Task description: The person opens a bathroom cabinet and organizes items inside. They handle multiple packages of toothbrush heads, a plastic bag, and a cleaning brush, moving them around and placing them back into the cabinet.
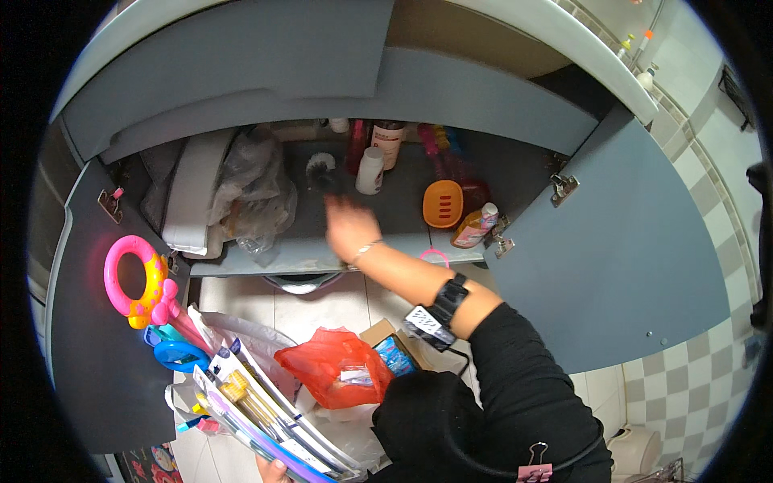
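My right hand (350,226) reaches into the open grey cabinet (386,238), over its shelf floor. At its fingertips is a blurred dark object (326,179) with a pale, ring-like top. I cannot tell whether the fingers grip it. A white bottle (370,171) stands just beyond the hand, before a brown bottle with a pale label (387,145) and a dark red bottle (357,147). At the bottom edge my left hand (273,470), mostly hidden, holds a bundle of packaged toothbrushes (259,404).
Crumpled clear plastic bags (250,181) fill the cabinet's left side. An orange soap dish (442,204) and an amber bottle (475,226) sit right. Doors stand open at left (96,362) and right (616,259). A pink toy (136,278), red bag (338,368) and cardboard box (379,332) are below.
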### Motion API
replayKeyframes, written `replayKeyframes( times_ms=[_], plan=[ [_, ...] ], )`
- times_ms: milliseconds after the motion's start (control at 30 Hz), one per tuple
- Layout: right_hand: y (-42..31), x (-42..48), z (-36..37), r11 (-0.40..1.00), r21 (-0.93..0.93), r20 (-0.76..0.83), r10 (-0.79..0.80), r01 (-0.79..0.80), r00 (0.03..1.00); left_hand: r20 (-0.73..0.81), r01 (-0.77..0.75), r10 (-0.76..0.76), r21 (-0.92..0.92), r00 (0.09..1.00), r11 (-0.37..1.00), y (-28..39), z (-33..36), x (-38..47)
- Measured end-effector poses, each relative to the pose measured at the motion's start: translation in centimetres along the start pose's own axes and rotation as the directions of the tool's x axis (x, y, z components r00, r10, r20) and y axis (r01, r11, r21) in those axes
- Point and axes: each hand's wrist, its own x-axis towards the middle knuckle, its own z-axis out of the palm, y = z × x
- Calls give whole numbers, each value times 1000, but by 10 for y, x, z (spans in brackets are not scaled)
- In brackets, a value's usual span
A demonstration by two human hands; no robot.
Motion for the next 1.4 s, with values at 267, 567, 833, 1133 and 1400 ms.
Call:
replayKeyframes(
  times_ms=[267,567,833,1133,1400],
  plan=[
    [125,-41,-15,682,-723,148,304,-106,941,47,23,-25,37,999,999,-6,-5,8],
    [140,-42,-7,871,-478,154,206,-109,966,146,82,-82,7,986,997,-9,-12,17],
    [100,-52,5,945,-309,89,-81,105,993,91,36,-37,17,995,999,-10,8,16],
    [161,-17,-22,624,-634,34,613,-457,789,70,-58,53,73,996,996,-1,42,7],
    [183,-14,-12,655,-633,110,603,-412,790,89,-58,52,60,995,997,4,55,5]
  ],
)
